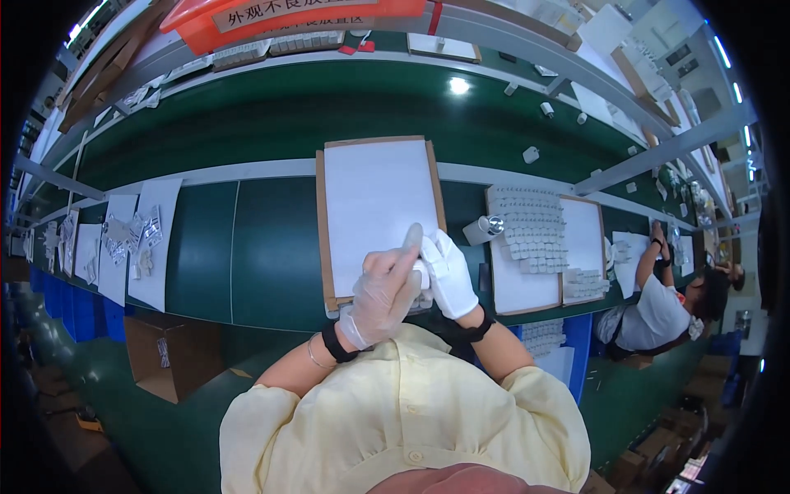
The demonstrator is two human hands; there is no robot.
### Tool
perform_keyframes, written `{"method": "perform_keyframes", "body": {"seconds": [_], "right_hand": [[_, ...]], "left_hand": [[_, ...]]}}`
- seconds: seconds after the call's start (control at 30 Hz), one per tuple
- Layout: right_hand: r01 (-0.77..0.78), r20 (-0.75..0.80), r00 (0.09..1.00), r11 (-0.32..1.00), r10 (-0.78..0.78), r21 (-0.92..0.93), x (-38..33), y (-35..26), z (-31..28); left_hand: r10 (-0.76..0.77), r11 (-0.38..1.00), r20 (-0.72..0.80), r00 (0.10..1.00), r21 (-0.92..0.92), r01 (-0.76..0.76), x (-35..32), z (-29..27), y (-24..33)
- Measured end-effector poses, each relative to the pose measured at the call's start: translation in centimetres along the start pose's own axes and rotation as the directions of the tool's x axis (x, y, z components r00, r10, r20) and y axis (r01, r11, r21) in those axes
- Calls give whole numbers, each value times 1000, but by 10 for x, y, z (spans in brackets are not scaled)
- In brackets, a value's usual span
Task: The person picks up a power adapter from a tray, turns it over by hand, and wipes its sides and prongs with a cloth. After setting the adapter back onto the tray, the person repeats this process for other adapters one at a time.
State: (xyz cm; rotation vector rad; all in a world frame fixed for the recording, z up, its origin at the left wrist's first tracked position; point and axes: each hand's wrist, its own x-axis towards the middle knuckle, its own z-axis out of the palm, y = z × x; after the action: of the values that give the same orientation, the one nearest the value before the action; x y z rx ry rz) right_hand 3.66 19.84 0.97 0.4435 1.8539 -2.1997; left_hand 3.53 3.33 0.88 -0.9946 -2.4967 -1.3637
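In front of my chest, over the near part of a white board edged with brown cardboard, my two gloved hands meet. A small white piece shows between them, its shape mostly hidden by fingers. My right hand, in a white fabric glove, is closed around it. Against it from the left presses my left hand, in a thin translucent glove, with one finger stretched up and the others bent. Several small pale parts lie at the board's near edge, partly under my hands.
To the right, rows of small whitish parts stand on a white-lined tray, beside a white cup-like container. Bagged parts lie at left. An orange bin sits overhead. Another person works at right.
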Motion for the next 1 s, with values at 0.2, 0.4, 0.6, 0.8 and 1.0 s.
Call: {"method": "perform_keyframes", "body": {"seconds": [0.2,0.4,0.6,0.8,1.0], "right_hand": [[211,212,967,911,-142,-355,51,-19,-4],[189,25,949,508,-313,-840,208,-56,-90],[-188,-178,975,-65,-135,-980,377,6,-231],[131,83,991,-707,102,-695,457,75,-296],[-223,-225,972,28,-75,-974,409,78,-254]], "left_hand": [[-325,761,-72,943,-611,216,17,-2,-21],[-501,793,-367,784,169,586,-13,-12,-117],[-824,454,257,504,-232,860,-64,-1,-168],[-852,495,53,521,-242,834,-98,14,-182],[-928,361,-77,363,39,932,-95,14,-152]]}}
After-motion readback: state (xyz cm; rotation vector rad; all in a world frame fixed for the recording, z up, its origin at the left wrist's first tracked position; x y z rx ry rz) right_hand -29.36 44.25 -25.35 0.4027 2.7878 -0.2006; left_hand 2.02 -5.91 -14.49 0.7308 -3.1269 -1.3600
